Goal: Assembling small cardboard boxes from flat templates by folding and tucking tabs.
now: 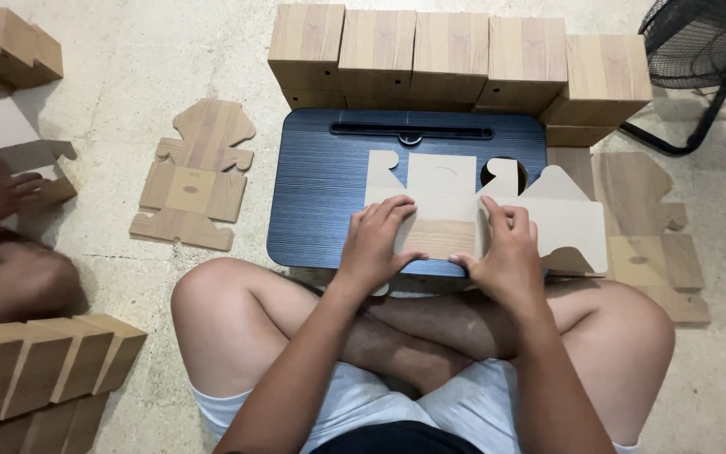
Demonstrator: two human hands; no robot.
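Left hand [377,240] and right hand [506,252] flat, pressing cardboard cutout [464,210], palms hiding its fold.

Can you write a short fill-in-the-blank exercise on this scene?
1. Both hands, left hand and right hand, press on a flat cardboard cutout lying on a dark ____ lap tray.
2. Finished wood-print boxes stand in a ____ behind the tray.
3. A black ____ stands at upper right.

Missing words: blue; row; fan
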